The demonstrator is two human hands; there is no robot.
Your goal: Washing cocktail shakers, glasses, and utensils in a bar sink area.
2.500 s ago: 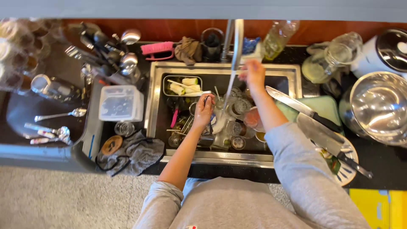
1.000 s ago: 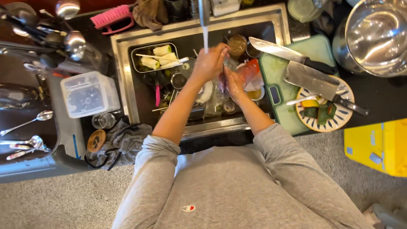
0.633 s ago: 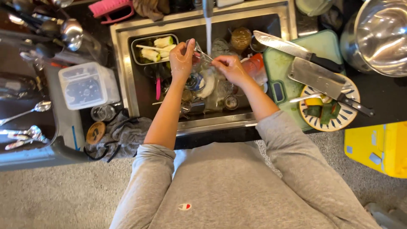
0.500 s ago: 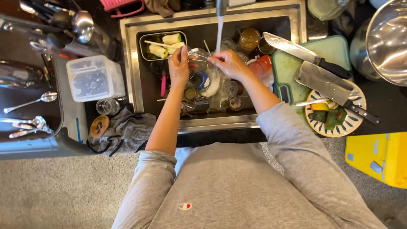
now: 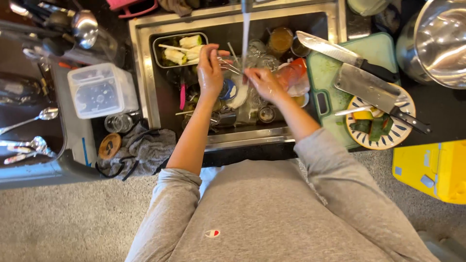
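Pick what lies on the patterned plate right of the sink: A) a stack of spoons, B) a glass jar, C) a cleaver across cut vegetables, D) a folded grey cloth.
C: the cleaver rests across the plate, which holds cut vegetables, beside the sink.

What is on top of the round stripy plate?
On the plate lie green vegetable pieces, and a cleaver rests across it. Whatever is under the blade is hidden.
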